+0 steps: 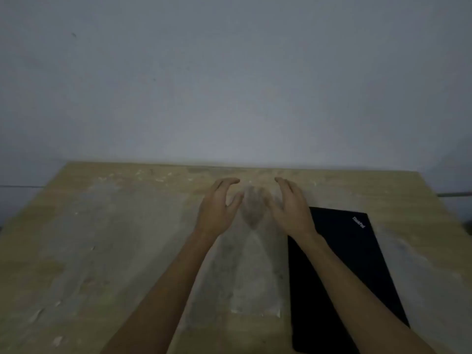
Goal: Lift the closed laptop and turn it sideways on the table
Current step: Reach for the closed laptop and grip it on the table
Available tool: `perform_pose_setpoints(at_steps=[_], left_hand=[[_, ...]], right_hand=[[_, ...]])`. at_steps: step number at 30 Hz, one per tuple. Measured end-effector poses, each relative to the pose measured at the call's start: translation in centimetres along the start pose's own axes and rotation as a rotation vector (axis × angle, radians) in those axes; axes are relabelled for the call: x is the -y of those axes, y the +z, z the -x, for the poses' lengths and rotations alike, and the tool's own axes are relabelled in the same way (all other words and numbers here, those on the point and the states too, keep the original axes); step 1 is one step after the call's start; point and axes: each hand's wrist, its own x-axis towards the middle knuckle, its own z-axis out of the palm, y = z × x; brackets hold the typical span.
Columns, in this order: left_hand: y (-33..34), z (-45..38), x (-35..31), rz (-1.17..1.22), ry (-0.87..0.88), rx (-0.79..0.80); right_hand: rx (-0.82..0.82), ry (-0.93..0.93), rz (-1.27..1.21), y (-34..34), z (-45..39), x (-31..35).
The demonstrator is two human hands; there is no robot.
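Plain grey-white wall (229, 72) filling the upper half of the view, a faint dark speck near its upper left. Below it, a worn wooden table (102, 251), yellowish at the edges, rubbed pale and grey across the middle, flecked with light scuffs along the far edge and the left side. On the right part of the table, a closed black laptop (357, 264) lying flat, long side running away from the viewer, white lettering at its far right corner, near end cut off by the bottom of the frame. Crossing over the laptop's left portion, the right forearm, bare. Right hand (291, 208) just beyond the laptop's far left corner, fingers spread and loosely curved, gripping nothing. Left hand (217, 208) beside it, well left of the laptop, likewise spread wide with curled fingers and nothing in it. Between the two hands, a soft dark shadow on the tabletop. Contact between hands and table not clear.
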Motion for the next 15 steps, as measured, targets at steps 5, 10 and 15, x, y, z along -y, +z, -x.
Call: perform_pose_setpoints(at_steps=[5, 10, 15], left_hand=[[1.7, 0.1, 0.4, 0.008, 0.046, -0.037], [3.4, 0.4, -0.7, 0.049, 0.127, -0.066], [6.0, 1.0, -2.8, 0.089, 0.177, -0.036]], right_hand=[[-0.048, -0.030, 0.017, 0.7, 0.2, -1.3], [-0.114, -0.062, 0.035, 0.3, 1.0, -2.9], [-0.176, -0.023, 0.073, -1.5, 3.0, -5.4]])
